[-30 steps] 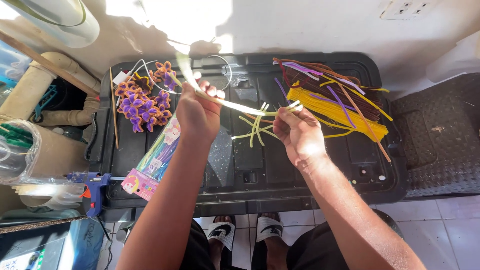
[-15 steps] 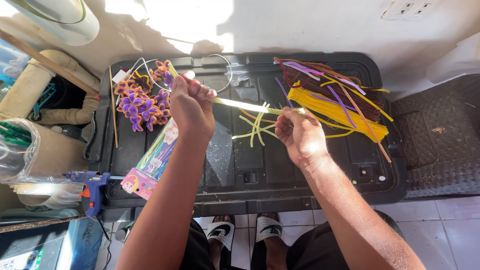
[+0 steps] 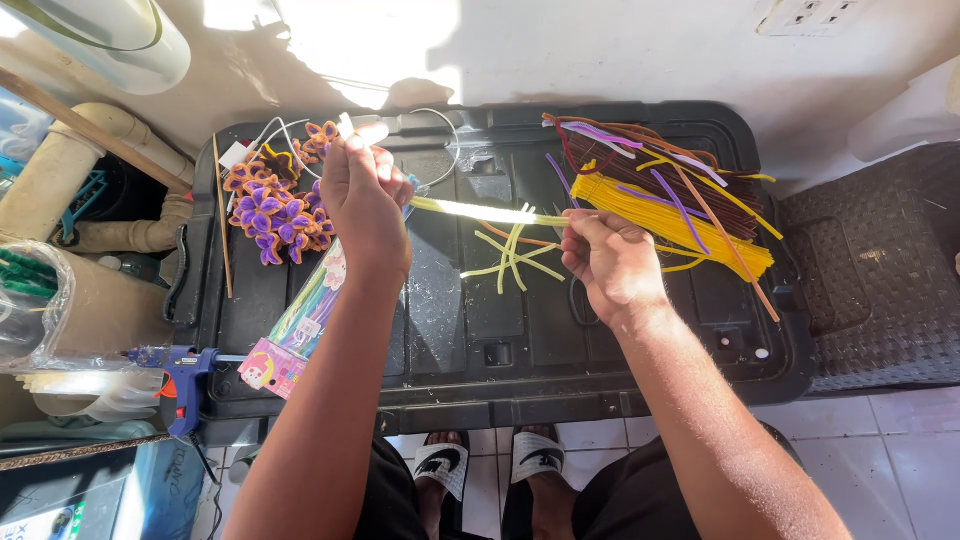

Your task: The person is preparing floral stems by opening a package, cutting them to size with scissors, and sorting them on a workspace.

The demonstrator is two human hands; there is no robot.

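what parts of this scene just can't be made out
Head view only:
- Left hand: its fingers hide its grip on the pale yellow fuzzy stem, whose end is lost in sun glare.
- Right hand: fingertips curl under, grip unseen.
- Blue glue gun: nozzle too small.

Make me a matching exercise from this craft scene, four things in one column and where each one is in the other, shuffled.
Things:
1. blue hot glue gun
2. yellow pipe cleaner bundle
3. purple and orange pipe cleaner flowers
4. pale yellow pipe cleaner strip

Places:
A. stretched between left hand and right hand
B. lid's left part
C. lid's right part
D. off the black plastic lid, lower left

Pairs: 1-D, 2-C, 3-B, 4-A
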